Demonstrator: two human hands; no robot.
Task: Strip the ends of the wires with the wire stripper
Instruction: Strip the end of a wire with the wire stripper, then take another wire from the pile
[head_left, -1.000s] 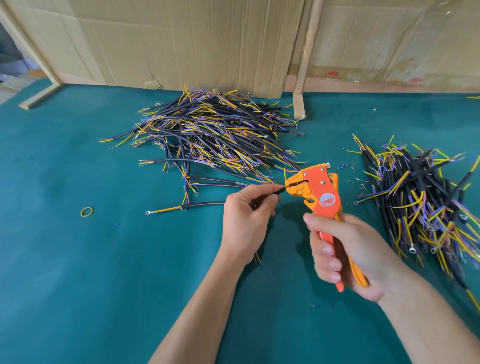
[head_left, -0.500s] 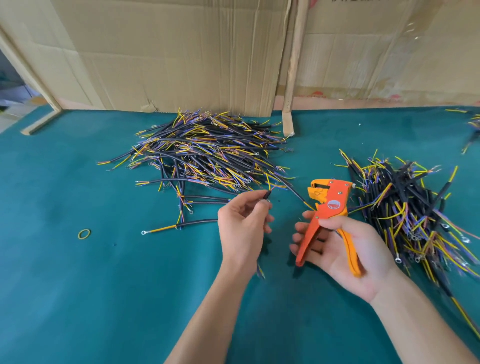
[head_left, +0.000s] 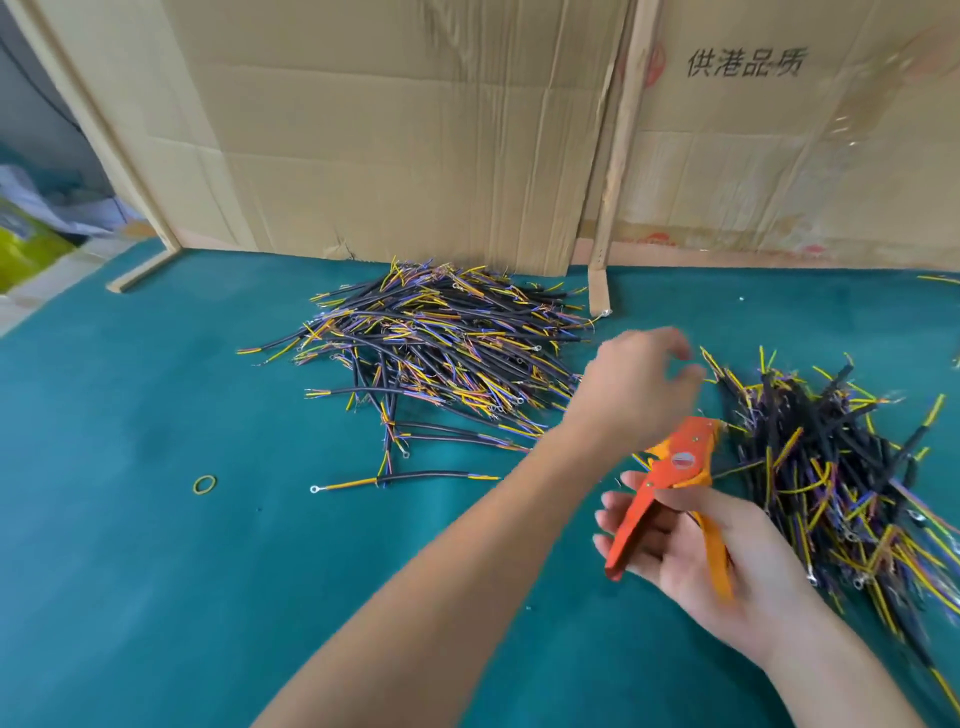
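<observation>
My right hand (head_left: 711, 561) holds the orange wire stripper (head_left: 675, 467) low at the right, handles spread, its jaws pointing up and away from me. My left hand (head_left: 639, 379) is blurred and reaches across above the stripper to the edge of the right pile of black wires (head_left: 831, 457). Its fingers are parted and I see no wire in them. A bigger pile of black wires with yellow and purple cores (head_left: 441, 353) lies in the middle, near the cardboard. One loose wire with a ring terminal (head_left: 415, 478) lies in front of that pile.
The wires lie on a teal table cover (head_left: 156, 571). Cardboard sheets (head_left: 389, 130) stand along the back edge, with a wooden strip (head_left: 605, 280) leaning between them. A yellow rubber band (head_left: 205, 484) lies at the left. Bags sit beyond the table's left edge.
My left hand has left the stripper's jaws, lost the wire it pinched, and swung right to the right pile. My right hand has relaxed, so the stripper's handles have sprung apart.
</observation>
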